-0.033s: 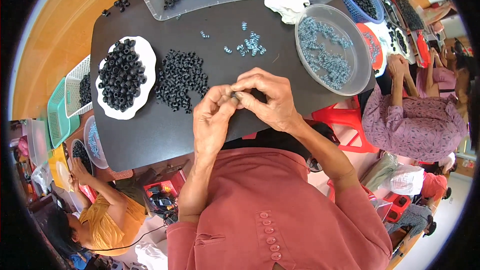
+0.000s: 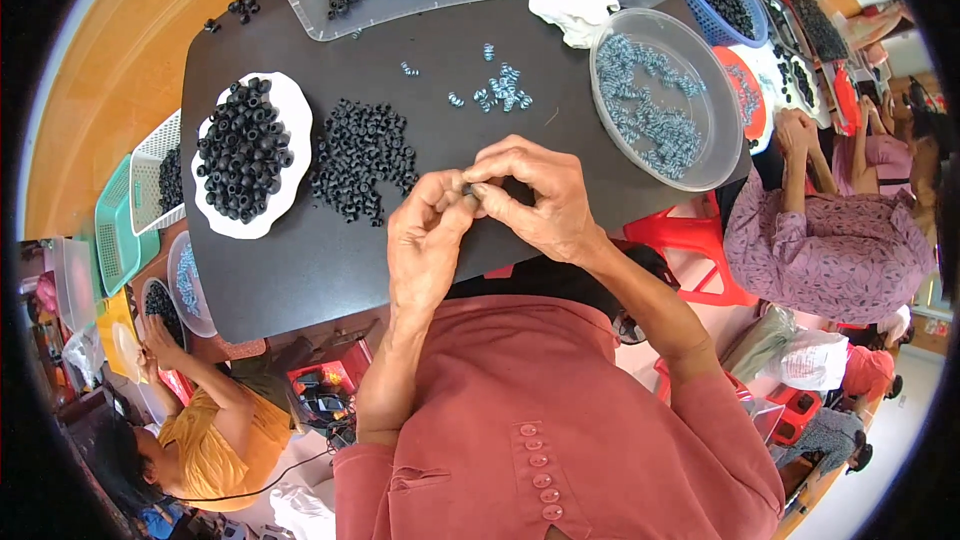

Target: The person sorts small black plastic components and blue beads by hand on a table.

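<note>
Above the near edge of the dark table, my left hand [image 2: 428, 235] and my right hand [image 2: 535, 202] meet with fingertips pinched together. Between them sits a small dark piece [image 2: 470, 190], mostly covered by the fingers. Just left of my hands lies a spread pile of small black plastic pieces [image 2: 362, 155]. Farther left, a white scalloped plate [image 2: 292, 155] carries a heap of larger hollow black pieces [image 2: 243, 155]. Beyond my hands several small bluish coil springs [image 2: 505, 90] are scattered. To the right stands a round clear tub [image 2: 717, 145] holding many more springs [image 2: 650, 90].
A clear plastic bin [image 2: 300, 0] with black pieces stands at the far edge, beside a crumpled white cloth [image 2: 575, 10]. A blue basket [image 2: 705, 25] sits at the far right. A red stool [image 2: 700, 250] is right of me. Other people work on both sides.
</note>
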